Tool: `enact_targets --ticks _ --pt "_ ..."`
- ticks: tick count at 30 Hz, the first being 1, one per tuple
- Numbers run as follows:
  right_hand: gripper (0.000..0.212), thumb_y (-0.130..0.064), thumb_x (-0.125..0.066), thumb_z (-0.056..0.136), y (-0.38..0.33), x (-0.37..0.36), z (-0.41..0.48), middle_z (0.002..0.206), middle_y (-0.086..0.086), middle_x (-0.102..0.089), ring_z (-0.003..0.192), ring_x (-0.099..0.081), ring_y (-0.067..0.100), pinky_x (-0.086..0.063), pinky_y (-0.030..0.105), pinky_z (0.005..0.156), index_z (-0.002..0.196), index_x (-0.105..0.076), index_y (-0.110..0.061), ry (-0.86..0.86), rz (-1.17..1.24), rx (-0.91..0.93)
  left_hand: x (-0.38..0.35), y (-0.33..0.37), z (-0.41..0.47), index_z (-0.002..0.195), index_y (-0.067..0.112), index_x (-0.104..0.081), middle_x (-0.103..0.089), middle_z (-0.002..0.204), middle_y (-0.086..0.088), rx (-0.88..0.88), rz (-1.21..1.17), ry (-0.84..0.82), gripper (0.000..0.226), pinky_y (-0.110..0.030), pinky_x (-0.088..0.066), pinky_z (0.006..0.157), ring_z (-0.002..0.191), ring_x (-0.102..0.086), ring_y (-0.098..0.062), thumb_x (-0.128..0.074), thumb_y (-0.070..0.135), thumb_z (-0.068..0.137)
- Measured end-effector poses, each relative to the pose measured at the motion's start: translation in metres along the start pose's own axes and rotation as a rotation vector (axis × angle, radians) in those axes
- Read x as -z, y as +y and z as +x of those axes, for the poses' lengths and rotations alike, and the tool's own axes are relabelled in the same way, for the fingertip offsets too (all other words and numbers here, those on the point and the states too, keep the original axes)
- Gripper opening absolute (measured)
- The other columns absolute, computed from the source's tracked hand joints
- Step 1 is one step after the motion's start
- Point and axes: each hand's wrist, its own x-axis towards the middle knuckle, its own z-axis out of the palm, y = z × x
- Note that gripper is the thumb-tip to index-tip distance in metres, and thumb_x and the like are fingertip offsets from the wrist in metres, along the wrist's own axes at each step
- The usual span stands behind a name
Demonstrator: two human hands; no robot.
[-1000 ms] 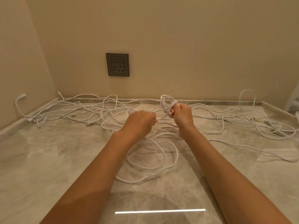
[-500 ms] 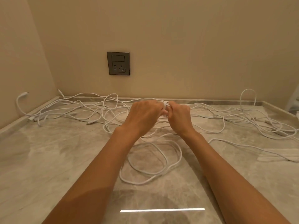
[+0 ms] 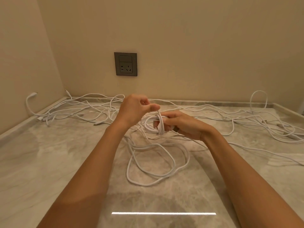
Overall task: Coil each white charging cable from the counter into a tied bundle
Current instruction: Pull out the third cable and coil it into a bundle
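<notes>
1. Head view: right hand [image 3: 182, 126] is holding the coiled white cable [image 3: 148, 129] above the table [image 3: 49, 162], grip clamped on its loops to hold them together.
2. Left hand [image 3: 134, 109] is pinching the cable's tail [image 3: 159, 113], grip closed, likely wrapping a tie.

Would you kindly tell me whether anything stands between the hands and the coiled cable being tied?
Nothing visible does. The right hand grips the coil, and the left hand pinches the strand wrapped across it. The loose cables lie on the counter below.
</notes>
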Motion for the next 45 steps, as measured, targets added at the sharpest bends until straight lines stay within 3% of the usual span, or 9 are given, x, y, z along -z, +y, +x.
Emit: enact_targets --ticks 5,9,13,18,29,34,36,41,45 --pt "0.025 -0.016 -0.04 0.094 0.0 -0.001 0.001 0.058 -0.002 -0.05 0.056 -0.044 0.005 -0.039 0.019 0.061 0.088 -0.062 -0.006 0.034 0.351 0.04 -0.009 -0.01 0.001 0.066 -0.005 -0.06 -0.047 0.059 -0.009 0.049 -0.227 -0.085 0.03 -0.024 -0.027 0.048 0.055 -0.035 -0.014 -0.063 0.017 0.085" --pt "0.053 -0.022 -0.035 0.097 -0.002 0.001 0.0 0.055 0.002 -0.052 0.055 -0.048 0.006 -0.042 0.019 0.065 0.061 -0.073 -0.015 0.211 0.523 0.113 -0.018 -0.014 -0.003 0.054 0.015 -0.055 -0.044 0.045 0.007 -0.016 -0.011 -0.153 0.038 -0.021 -0.031 0.05 0.041 -0.041 -0.002 -0.049 0.005 0.09" --pt "0.043 -0.024 -0.034 0.1 0.005 0.008 0.006 0.053 -0.001 -0.046 0.058 -0.044 0.011 -0.042 0.023 0.069 0.07 -0.061 -0.01 0.367 0.635 0.068 -0.026 -0.007 -0.007 0.078 -0.001 -0.068 -0.052 0.061 -0.002 -0.118 0.212 -0.203 0.028 -0.027 -0.031 0.063 0.061 -0.044 -0.013 -0.048 0.012 0.094" --pt "0.032 -0.024 -0.035 0.101 0.019 0.012 0.014 0.044 -0.007 -0.039 0.045 -0.035 0.005 -0.032 0.023 0.064 0.075 -0.049 -0.011 0.492 0.728 -0.059 -0.03 -0.008 -0.01 0.076 -0.005 -0.066 -0.068 0.075 -0.017 -0.254 0.39 -0.194 0.026 -0.029 -0.038 0.064 0.053 -0.048 -0.016 -0.053 0.011 0.091" --pt "0.029 -0.021 -0.038 0.1 0.019 0.01 0.01 0.045 0.001 -0.037 0.056 -0.035 0.011 -0.045 0.032 0.076 0.082 -0.052 -0.004 0.426 0.925 -0.221 -0.035 -0.006 -0.016 0.09 0.005 -0.049 -0.055 0.07 -0.003 -0.363 0.212 -0.182 0.005 -0.036 -0.042 0.062 0.065 -0.053 -0.029 -0.053 0.007 0.091" --pt "0.032 -0.02 -0.036 0.1 0.021 0.008 0.012 0.048 0.001 -0.038 0.055 -0.034 0.009 -0.043 0.028 0.075 0.083 -0.054 -0.001 0.396 0.975 -0.244 -0.042 -0.022 -0.008 0.087 0.011 -0.054 -0.053 0.104 -0.006 -0.77 0.542 0.115 0.018 -0.028 -0.038 0.085 0.099 -0.043 -0.02 -0.048 0.026 0.08" --pt "0.033 -0.021 -0.035 0.101 0.022 0.009 0.011 0.044 0.0 -0.041 0.052 -0.038 0.01 -0.043 0.028 0.075 0.079 -0.053 -0.003 0.389 0.931 -0.238 -0.043 -0.026 -0.004 0.089 0.016 -0.046 -0.063 0.095 -0.006 -0.847 0.555 0.102 0.014 -0.029 -0.031 0.09 0.099 -0.044 -0.016 -0.046 0.027 0.08" --pt "0.035 -0.024 -0.031 0.102 0.027 0.008 0.015 0.041 -0.002 -0.037 0.044 -0.038 0.009 -0.038 0.026 0.067 0.079 -0.051 -0.006 0.381 0.793 -0.222 -0.042 -0.022 -0.009 0.082 0.01 -0.052 -0.063 0.069 -0.008 -0.669 0.375 0.002 0.015 -0.024 -0.029 0.072 0.074 -0.049 -0.016 -0.051 0.024 0.077" --pt "0.034 -0.022 -0.029 0.102 0.034 0.003 0.018 0.04 -0.004 -0.035 0.046 -0.032 0.008 -0.032 0.023 0.063 0.082 -0.05 -0.005 0.36 0.751 -0.223 -0.043 -0.021 -0.015 0.08 0.011 -0.059 -0.058 0.077 0.0 -0.388 0.17 -0.068 0.004 -0.03 -0.028 0.083 0.085 -0.055 -0.027 -0.063 0.011 0.08"
